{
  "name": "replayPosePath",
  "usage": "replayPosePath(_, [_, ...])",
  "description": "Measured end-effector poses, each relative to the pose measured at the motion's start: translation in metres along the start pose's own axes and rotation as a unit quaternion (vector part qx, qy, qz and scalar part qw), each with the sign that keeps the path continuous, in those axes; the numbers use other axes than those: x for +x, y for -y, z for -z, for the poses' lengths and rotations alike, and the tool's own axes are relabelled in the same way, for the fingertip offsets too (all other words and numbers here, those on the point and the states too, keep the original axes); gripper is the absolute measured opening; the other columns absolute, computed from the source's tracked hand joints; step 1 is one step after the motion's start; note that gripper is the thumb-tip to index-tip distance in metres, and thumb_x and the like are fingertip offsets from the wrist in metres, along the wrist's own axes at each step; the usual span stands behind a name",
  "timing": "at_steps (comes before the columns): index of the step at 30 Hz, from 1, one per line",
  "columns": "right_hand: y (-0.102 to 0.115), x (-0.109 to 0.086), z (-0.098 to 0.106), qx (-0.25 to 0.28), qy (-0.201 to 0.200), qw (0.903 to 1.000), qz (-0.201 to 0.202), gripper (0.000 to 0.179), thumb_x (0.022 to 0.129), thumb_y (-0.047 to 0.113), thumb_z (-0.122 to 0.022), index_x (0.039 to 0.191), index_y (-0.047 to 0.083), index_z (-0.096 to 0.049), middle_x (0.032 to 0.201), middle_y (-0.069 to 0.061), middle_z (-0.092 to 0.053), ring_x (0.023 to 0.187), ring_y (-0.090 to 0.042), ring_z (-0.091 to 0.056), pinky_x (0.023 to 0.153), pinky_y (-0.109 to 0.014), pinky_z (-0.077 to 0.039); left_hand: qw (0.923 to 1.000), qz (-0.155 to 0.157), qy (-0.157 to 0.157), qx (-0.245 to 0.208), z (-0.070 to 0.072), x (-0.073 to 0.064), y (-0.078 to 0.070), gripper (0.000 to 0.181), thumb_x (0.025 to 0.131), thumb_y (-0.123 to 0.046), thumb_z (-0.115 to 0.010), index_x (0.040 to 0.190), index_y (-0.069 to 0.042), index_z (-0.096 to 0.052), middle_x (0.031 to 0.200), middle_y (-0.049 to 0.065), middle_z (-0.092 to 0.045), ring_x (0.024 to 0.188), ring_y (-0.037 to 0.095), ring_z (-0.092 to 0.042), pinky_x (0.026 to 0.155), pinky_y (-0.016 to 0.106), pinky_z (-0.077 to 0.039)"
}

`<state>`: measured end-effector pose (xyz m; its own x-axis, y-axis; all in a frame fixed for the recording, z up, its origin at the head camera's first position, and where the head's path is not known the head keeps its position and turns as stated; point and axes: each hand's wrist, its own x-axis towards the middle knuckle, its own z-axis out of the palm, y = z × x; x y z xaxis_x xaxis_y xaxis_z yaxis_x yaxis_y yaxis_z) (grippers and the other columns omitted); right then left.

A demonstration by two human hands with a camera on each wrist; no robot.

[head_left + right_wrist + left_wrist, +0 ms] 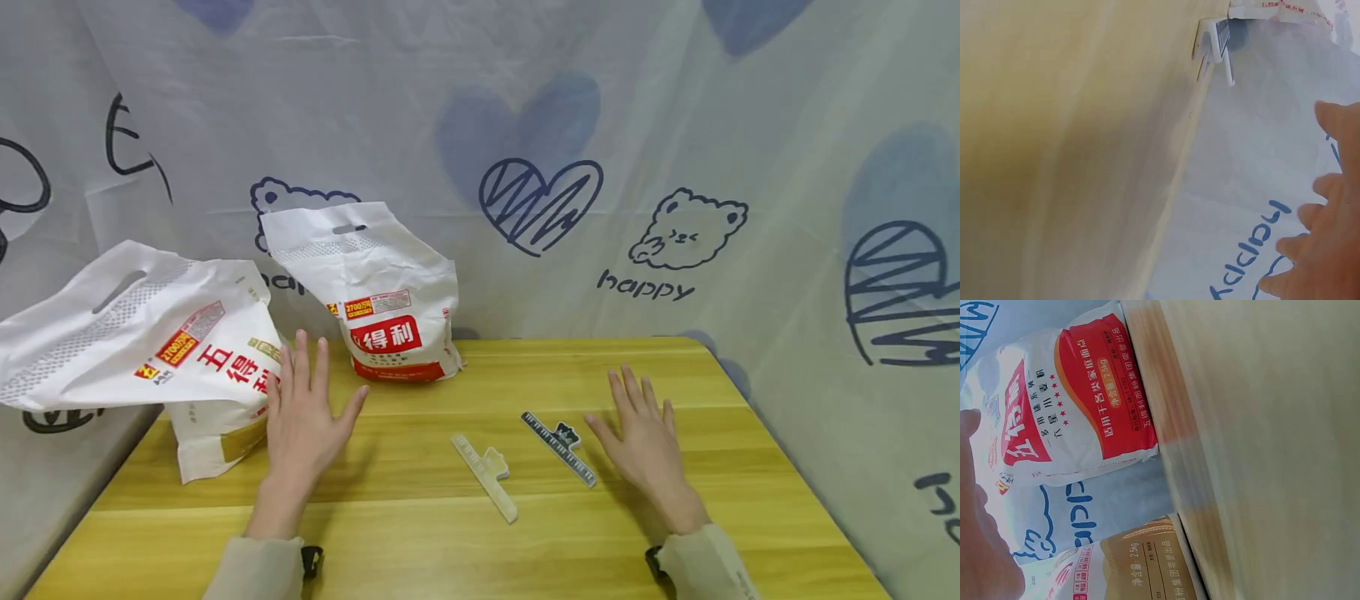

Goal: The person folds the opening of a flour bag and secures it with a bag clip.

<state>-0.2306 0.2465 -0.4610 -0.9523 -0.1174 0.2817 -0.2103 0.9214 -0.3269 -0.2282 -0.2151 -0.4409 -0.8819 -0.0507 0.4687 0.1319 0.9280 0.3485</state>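
Gold bag (187, 337) sits beside the left hand (306, 429), red bag (397, 287) beyond it, dark clip (557, 449) near the right hand (643, 433), pale clip (483, 477) between; both hands spread, holding nothing: presumably pre-grasp, next move likely calling for a pinch on one clip.

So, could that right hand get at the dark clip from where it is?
Probably yes: the right hand holds nothing, the dark clip lies close by on its thumb side, and nothing shows in the gap between them.
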Motion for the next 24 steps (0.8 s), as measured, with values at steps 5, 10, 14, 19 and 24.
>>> replayPosePath(5, [0.008,0.008,0.001,0.019,-0.056,0.9982,0.015,0.081,0.106,0.051,-0.052,0.166,0.009,-0.019,0.174,-0.013,-0.008,0.157,-0.047,-0.009,0.121,-0.073,-0.004,0.9998,0.005,-0.014,-0.01,-0.005,0.009,0.001,0.091,0.103,-0.063,-0.047,0.168,-0.014,-0.008,0.173,-0.001,0.019,0.159,0.031,0.015,0.127,0.061,0.001])
replayPosePath(10, [0.017,0.015,0.001,0.054,-0.097,0.9931,0.038,0.079,0.105,0.044,-0.056,0.165,0.007,-0.023,0.173,-0.016,-0.013,0.156,-0.048,-0.012,0.121,-0.073,-0.009,0.9996,0.014,-0.023,-0.012,-0.009,0.015,0.002,0.091,0.103,-0.064,-0.044,0.168,-0.015,-0.004,0.172,-0.001,0.02,0.158,0.028,0.018,0.127,0.058,0.003])
replayPosePath(14, [0.022,0.021,0.0,0.072,-0.107,0.9904,0.049,0.079,0.105,0.043,-0.057,0.165,0.007,-0.023,0.174,-0.014,-0.011,0.158,-0.044,-0.011,0.122,-0.071,-0.008,0.9994,0.013,-0.027,-0.014,-0.011,0.022,0.001,0.091,0.103,-0.066,-0.043,0.168,-0.019,0.0,0.172,-0.002,0.021,0.158,0.028,0.018,0.128,0.057,0.003])
replayPosePath(19, [0.031,0.031,-0.001,0.087,-0.109,0.988,0.066,0.078,0.105,0.043,-0.057,0.165,0.008,-0.023,0.174,-0.009,-0.01,0.158,-0.042,-0.011,0.122,-0.071,-0.008,0.9994,0.016,-0.028,-0.016,-0.014,0.03,0.0,0.092,0.102,-0.066,-0.044,0.168,-0.017,-0.003,0.173,0.001,0.018,0.159,0.029,0.017,0.127,0.057,0.003])
replayPosePath(24, [0.044,0.042,-0.004,0.104,-0.102,0.9853,0.089,0.078,0.104,0.04,-0.059,0.166,0.011,-0.021,0.174,-0.01,-0.012,0.159,-0.04,-0.011,0.122,-0.072,-0.008,0.9989,0.024,-0.034,-0.019,-0.018,0.036,0.0,0.092,0.102,-0.064,-0.046,0.168,-0.018,-0.002,0.173,0.0,0.018,0.159,0.028,0.017,0.127,0.058,0.001])
